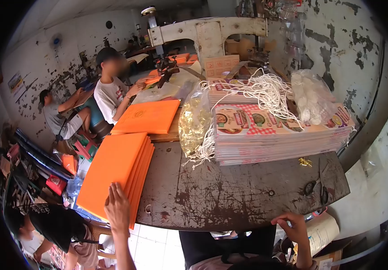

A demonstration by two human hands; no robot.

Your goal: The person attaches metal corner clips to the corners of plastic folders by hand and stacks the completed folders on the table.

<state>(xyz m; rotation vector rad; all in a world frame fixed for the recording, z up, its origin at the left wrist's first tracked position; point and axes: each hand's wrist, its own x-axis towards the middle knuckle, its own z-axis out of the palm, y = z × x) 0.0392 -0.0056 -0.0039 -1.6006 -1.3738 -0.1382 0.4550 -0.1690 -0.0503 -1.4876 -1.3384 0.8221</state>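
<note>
My left hand (117, 208) lies with its fingers stretched out on the near end of a stack of flat orange pieces (115, 168), which look like folded bags or folders. The stack leans in uneven layers over the table's left edge. Behind it is a second orange stack (151, 116) with a dark printed emblem on top. My right hand (293, 226) hovers at the table's front edge, fingers loosely bent, and nothing shows in it. The nearest object to it is a pair of black-handled scissors (316, 189) on the tabletop.
On the worn table (212, 193) stand printed bag stacks (279, 141), tangled white cords (266, 92), a plastic bag of gold pieces (194, 123) and loose gold pieces (305, 162). Behind is a metal press frame (209, 33). Three people, including one in white (109, 96), are at the left.
</note>
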